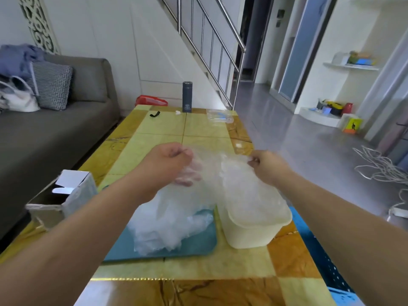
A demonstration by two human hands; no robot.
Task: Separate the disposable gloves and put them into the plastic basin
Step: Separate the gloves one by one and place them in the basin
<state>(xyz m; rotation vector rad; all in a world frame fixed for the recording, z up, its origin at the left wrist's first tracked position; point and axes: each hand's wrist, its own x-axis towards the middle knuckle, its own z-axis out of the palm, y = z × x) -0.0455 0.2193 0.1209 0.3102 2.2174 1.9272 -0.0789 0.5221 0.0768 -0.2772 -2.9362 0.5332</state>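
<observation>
ok so what we've got here: both hands are up over the middle of the table [198, 268] w/ a thin clear glove [212, 164] stretched between them. The left hand [170, 160] has thumb + forefinger pinched on one edge, the other fingers are curled under and we can see them thru the film. The right hand [267, 166] is curled too, pinching the opposite edge. So both are closed on the same glove

The glove sits above the far side of the cream plastic basin [249, 233]. Its lower part blends into what's below, so we can't tell where it ends. The basin is on the table's right side, just beside a teal mat [198, 246], and it's stuffed w/ clear gloves [247, 191] heaped past the rim. The rest, a crumpled pile of gloves [167, 224], lies on the teal mat right up against the basin's left wall

Other stuff: an open cardboard box [72, 195] at the table's left edge, a dark flask [187, 97] upright at the far end, and a clear plastic tray [219, 117] near it to the right. There's a small black thing [155, 113] to the flask's left, too small to ID. Also a grey sofa [55, 133] along the left and white cord [379, 166] tangled on the floor to the right
</observation>
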